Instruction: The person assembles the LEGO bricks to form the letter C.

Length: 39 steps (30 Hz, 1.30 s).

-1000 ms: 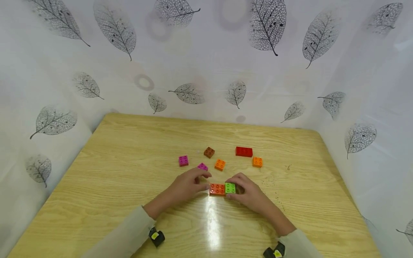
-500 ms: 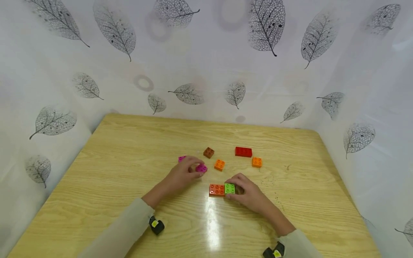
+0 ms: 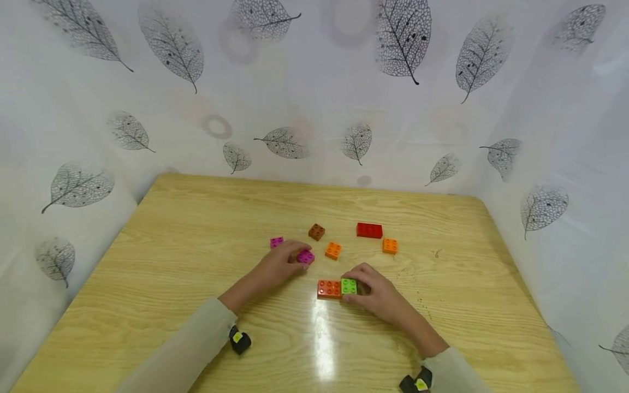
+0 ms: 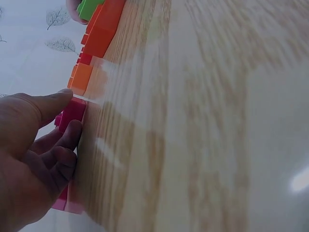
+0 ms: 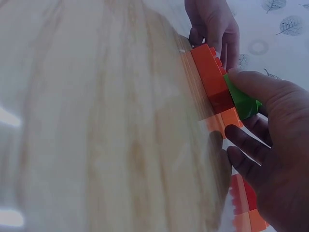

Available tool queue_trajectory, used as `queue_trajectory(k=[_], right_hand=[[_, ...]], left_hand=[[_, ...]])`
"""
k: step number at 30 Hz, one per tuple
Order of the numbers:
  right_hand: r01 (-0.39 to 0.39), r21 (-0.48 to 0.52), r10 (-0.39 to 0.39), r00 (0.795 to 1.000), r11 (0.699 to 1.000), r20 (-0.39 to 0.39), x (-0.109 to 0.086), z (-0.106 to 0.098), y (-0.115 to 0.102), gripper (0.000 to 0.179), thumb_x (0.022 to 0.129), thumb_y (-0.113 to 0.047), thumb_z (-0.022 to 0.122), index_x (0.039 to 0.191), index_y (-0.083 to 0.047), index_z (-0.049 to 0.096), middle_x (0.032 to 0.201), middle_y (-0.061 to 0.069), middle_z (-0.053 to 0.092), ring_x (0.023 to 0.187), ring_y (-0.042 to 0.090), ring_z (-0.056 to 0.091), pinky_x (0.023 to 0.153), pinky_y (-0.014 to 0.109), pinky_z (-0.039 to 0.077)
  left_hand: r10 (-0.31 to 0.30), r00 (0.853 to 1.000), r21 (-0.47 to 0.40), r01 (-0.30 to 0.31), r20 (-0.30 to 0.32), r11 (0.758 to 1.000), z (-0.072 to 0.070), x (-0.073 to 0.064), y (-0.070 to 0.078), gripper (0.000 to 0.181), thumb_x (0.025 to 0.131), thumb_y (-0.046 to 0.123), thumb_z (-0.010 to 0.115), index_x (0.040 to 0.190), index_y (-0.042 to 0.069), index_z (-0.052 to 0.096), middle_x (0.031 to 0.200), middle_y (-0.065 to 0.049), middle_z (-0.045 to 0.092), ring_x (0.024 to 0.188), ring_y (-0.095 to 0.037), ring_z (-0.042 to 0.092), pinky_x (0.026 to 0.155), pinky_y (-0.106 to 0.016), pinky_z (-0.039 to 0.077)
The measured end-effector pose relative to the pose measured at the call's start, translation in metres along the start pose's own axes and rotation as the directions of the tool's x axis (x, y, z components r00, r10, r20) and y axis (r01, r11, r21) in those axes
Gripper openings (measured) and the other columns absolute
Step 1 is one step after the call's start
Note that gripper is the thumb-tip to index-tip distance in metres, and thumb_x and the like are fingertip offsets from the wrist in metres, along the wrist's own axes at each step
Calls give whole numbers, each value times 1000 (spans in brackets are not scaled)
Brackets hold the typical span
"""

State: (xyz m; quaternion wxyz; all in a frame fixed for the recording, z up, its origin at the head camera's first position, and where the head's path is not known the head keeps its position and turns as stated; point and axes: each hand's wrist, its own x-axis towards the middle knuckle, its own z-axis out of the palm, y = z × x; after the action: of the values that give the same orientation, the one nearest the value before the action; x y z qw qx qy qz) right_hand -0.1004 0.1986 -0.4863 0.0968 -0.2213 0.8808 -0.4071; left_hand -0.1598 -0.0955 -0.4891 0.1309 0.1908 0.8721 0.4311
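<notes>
In the head view my left hand (image 3: 277, 267) pinches a magenta toy building brick (image 3: 306, 256) between thumb and fingers. The left wrist view has this magenta brick (image 4: 72, 115) low at the table surface. My right hand (image 3: 377, 293) holds a small lime green brick (image 3: 349, 286) between thumb and fingers. The green brick touches the right end of a longer orange-red brick (image 3: 329, 289); whether they are joined I cannot tell. In the right wrist view, the thumb lies along the green brick (image 5: 242, 100).
A second magenta brick (image 3: 277, 242) is partly hidden behind the left hand. Farther back lie a brown brick (image 3: 316, 232), two orange bricks, one central (image 3: 333, 250) and one rightward (image 3: 390, 246), and a dark red brick (image 3: 369, 230). Leaf-printed cloth (image 3: 314, 82) surrounds the wooden table (image 3: 196, 218).
My left hand has left the orange-red brick's left end, moved back and leftward, and taken hold of the magenta brick. The right hand stays on the green brick.
</notes>
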Motion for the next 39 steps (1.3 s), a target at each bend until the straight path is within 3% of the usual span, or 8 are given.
queue_trajectory(k=[6, 13, 28, 33, 39], right_hand=[[52, 14, -52, 999, 999, -11, 0, 0, 3, 41, 90, -37, 76, 126, -20, 67, 115, -8, 57, 84, 11, 46, 68, 25, 41], [37, 26, -37, 999, 999, 6, 0, 1, 3, 44, 91, -41, 74, 128, -19, 66, 116, -7, 56, 85, 12, 45, 68, 26, 41], [11, 12, -11, 1000, 1000, -7, 0, 3, 4, 42, 90, -41, 75, 127, -22, 67, 116, -12, 56, 87, 11, 47, 70, 26, 42], [13, 3, -12, 1000, 1000, -8, -1, 3, 4, 42, 90, -41, 75, 127, -22, 67, 116, -12, 56, 87, 11, 47, 70, 25, 42], [33, 3, -33, 999, 999, -16, -1, 2, 3, 42, 90, -40, 75, 127, -21, 67, 115, -9, 57, 86, 11, 46, 69, 25, 42]], left_hand=[[-5, 1000, 20, 5, 14, 1000, -1, -3, 1, 46, 96, 23, 71, 140, 18, 59, 141, -1, 57, 118, -18, 57, 99, -41, 48], [7, 1000, 21, -7, 26, 1000, -2, -4, -1, 45, 95, 20, 71, 138, 15, 59, 137, -3, 59, 112, -17, 57, 96, -40, 47], [-15, 1000, 5, 15, -21, 1000, 2, -5, 0, 35, 94, 20, 73, 128, 17, 64, 118, 3, 64, 96, -14, 55, 85, -35, 48], [-20, 999, 2, 20, -28, 1000, 3, -10, 7, 38, 93, 19, 73, 130, 16, 64, 112, 3, 62, 88, -13, 54, 78, -32, 48], [8, 1000, -18, -8, 14, 1000, 6, -19, 20, 38, 93, 23, 74, 129, 17, 65, 114, 4, 61, 86, -12, 55, 73, -28, 49]])
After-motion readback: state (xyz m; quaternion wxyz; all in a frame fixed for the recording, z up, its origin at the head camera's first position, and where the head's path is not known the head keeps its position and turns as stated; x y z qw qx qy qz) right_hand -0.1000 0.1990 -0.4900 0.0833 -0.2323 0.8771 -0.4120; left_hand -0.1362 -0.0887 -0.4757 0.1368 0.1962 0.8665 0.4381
